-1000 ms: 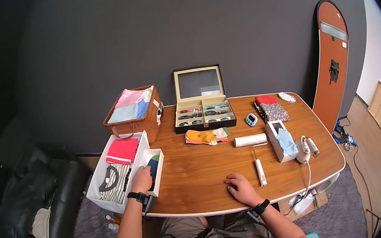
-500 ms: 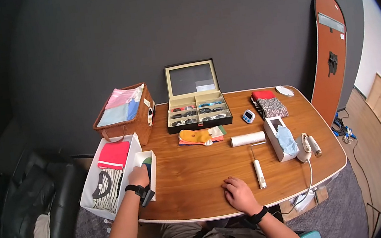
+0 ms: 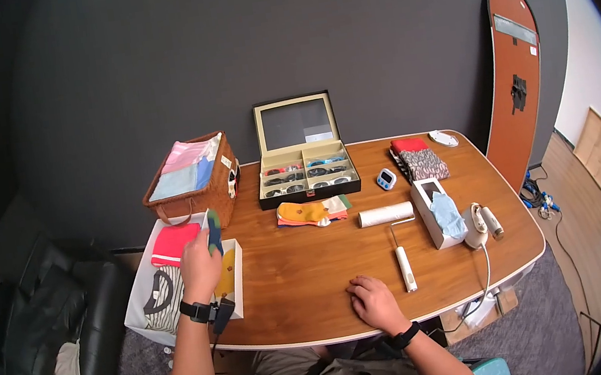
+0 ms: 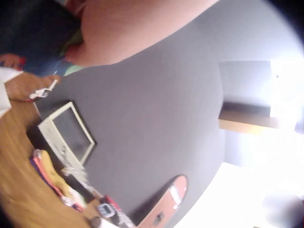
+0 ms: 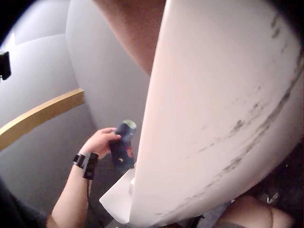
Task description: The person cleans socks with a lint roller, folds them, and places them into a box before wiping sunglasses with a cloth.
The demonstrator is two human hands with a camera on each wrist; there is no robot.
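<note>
My left hand (image 3: 201, 267) grips a folded sock (image 3: 214, 231), dark blue with green, raised above the white boxes. Under it, a small white box (image 3: 240, 308) holds a yellow sock (image 3: 229, 273). The right wrist view shows the same raised sock (image 5: 122, 147), with a pale green end and a red patch. In the left wrist view, my hand (image 4: 128, 33) covers much of it. Near the front edge, my right hand (image 3: 376, 303) rests on the tabletop with relaxed fingers, left of a white-handled lint roller (image 3: 406, 268).
A larger white box (image 3: 141, 299) with folded clothes stands at the left, in front of a wicker basket (image 3: 196, 203). Further back sit an eyewear case (image 3: 309, 194) and a stack of socks (image 3: 311, 212). At right are a tissue-style white box (image 3: 434, 223) and a corded appliance (image 3: 476, 233).
My left hand has lifted the blue and green sock up out of the small white box, uncovering a yellow sock inside. The right hand has stayed on the table.
</note>
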